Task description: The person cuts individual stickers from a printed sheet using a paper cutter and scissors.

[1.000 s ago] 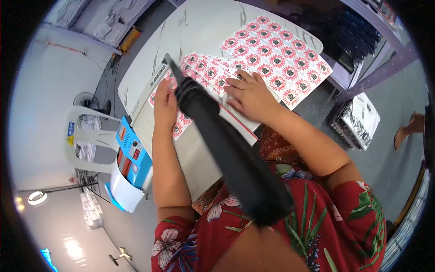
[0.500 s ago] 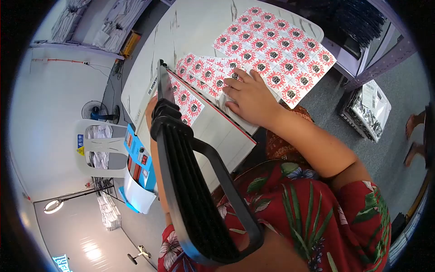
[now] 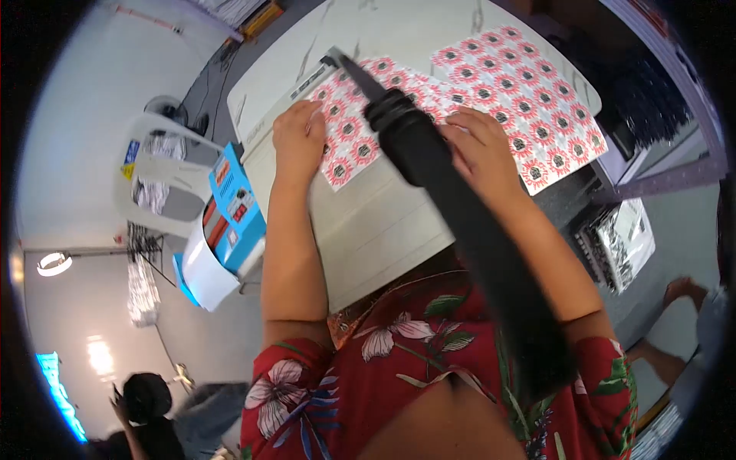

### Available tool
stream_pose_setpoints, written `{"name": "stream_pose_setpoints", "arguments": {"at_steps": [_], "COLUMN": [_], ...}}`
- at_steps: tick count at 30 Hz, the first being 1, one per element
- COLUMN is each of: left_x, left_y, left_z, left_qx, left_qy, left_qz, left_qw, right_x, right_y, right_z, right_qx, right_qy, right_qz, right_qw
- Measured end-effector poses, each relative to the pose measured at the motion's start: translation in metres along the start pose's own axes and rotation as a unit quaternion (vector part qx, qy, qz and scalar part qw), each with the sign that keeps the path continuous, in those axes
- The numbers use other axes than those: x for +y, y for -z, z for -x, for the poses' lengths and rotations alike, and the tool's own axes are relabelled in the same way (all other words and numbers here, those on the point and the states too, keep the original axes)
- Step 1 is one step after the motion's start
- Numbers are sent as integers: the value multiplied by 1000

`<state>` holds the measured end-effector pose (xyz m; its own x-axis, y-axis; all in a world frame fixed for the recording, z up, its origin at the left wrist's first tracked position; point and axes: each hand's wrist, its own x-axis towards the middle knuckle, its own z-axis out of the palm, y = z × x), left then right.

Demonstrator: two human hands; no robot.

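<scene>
Printed sticker sheets with red and black round designs lie on a paper cutter [image 3: 383, 222] and the marble-look table [image 3: 295, 38]. My left hand [image 3: 299, 138] rests at the left edge of the sheet [image 3: 349, 126] on the cutter, its fingers bent and thumb close to them. My right hand [image 3: 483, 149] is on the other side of the cutter's arm, by the overlapping sheets, fingers bent. Whether it grips one is hidden. The black cutter arm [image 3: 475, 253] stands raised and blurred between my hands. A larger sheet [image 3: 529, 100] lies to the right.
A blue machine [image 3: 238, 199] stands at the left beside a white chair [image 3: 165, 176]. Wrapped packages [image 3: 621, 238] are stacked on the floor at right. One person [image 3: 146, 406] is at the lower left; another person's legs [image 3: 667, 360] show at right.
The view has shifted and turned. The cutter arm now leans further right, uncovering my left hand on the sheet's left edge. My right hand's fingers have bent. A person has appeared at lower left.
</scene>
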<state>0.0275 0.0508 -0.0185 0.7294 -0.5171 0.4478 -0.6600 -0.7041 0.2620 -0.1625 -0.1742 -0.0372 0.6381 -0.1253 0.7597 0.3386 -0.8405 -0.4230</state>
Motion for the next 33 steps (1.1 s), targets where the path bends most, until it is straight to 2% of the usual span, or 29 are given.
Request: {"name": "stream_pose_setpoints", "arguments": {"at_steps": [1, 2, 3, 5, 7, 10, 12, 15, 22, 25, 33], "left_x": [12, 19, 19, 23, 23, 33, 37, 39, 44, 43, 46], "left_y": [14, 16, 11, 6, -2, -4, -3, -4, -11, -13, -14], "left_z": [2, 6, 8, 10, 11, 14, 14, 14, 15, 15, 14], "left_qx": [-34, -15, 1, 7, 11, 4, -5, -19, -13, -7, -23], "left_qy": [19, -40, -38, -42, -30, -2, 10, 19, 19, 13, 27], "left_qz": [-3, -28, -33, -64, -66, -65, -61, -60, -106, -113, -111], "left_qw": [999, 999, 999, 997, 997, 998, 998, 998, 994, 993, 993], "right_x": [8, 3, -3, -15, 6, -17, -26, -25, -22, -21, -21], "right_y": [-1, 3, 6, 15, -22, 7, 13, 5, 3, 2, 2], "right_z": [0, -1, -4, -6, 23, 2, -8, -3, -4, -7, -7], "right_qx": [20, 10, 1, 21, -30, -57, -50, -57, -66, -62, -64], "right_qy": [54, 41, 27, 59, -85, -43, 42, -23, -11, 29, 16], "right_qz": [-10, -32, -54, -39, -180, -67, 9, -71, -42, -47, -18], "right_qw": [998, 999, 998, 997, 980, 995, 998, 996, 997, 997, 998]}}
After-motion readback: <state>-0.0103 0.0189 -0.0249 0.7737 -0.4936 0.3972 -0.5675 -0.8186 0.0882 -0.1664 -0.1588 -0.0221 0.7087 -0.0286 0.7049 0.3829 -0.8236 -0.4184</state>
